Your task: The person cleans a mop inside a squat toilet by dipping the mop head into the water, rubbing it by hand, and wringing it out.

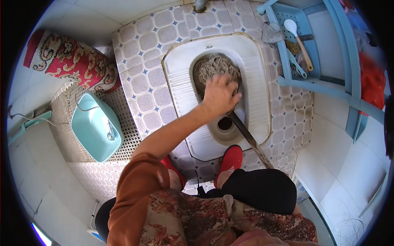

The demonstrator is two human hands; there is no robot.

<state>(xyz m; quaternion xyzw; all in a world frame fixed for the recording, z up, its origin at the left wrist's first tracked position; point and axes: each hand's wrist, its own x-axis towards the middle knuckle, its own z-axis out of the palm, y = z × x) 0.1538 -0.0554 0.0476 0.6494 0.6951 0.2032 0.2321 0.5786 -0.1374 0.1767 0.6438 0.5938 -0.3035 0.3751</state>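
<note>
My left hand is over the stringy grey-brown mop head, its fingers apart; whether the fingertips touch the strands is hard to tell. The mop head lies in the bowl of a white squat toilet set in the floor. From beneath my hand the dark mop handle slants down to the right, passing beside the drain hole and ending out of sight behind my knee. My right hand does not show.
A turquoise basin with a shower head inside stands on a perforated mat at left, near a rolled red rug. At right is a blue shelf with brushes and a red bag. My red shoes are at the toilet's near edge.
</note>
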